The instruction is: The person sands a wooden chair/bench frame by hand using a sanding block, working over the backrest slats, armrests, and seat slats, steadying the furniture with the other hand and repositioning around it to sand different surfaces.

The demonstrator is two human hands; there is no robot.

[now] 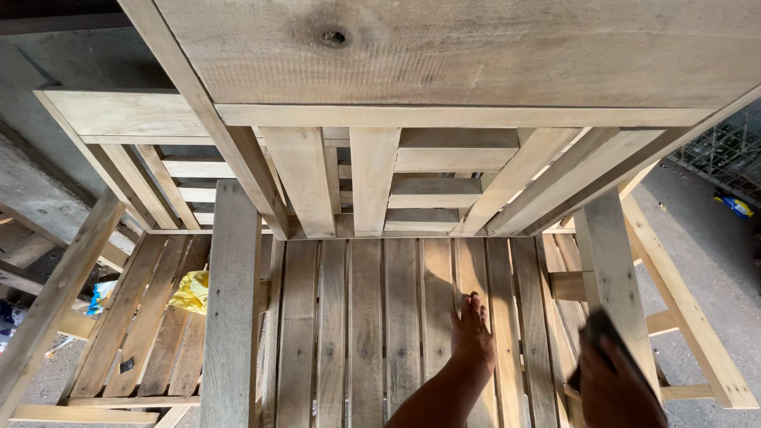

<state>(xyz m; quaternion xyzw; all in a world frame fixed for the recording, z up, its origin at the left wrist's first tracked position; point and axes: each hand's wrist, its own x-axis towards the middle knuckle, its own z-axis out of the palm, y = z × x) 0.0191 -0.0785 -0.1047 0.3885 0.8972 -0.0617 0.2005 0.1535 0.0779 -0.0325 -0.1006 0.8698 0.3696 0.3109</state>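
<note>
Looking down from the head camera, a big wooden chair (372, 238) made of pale planks fills the view. The left hand (473, 333) lies flat on the seat slats (365, 317), near the right side of the seat, with fingers straight and close together. It looks like it presses down to keep the chair from moving. The right hand (614, 388) is curled around a dark sanding block (602, 337) and holds it against the right armrest (614, 269), near the front end. A yellow rag (191, 292) shows under another chair (135, 317) by the left edge.
</note>
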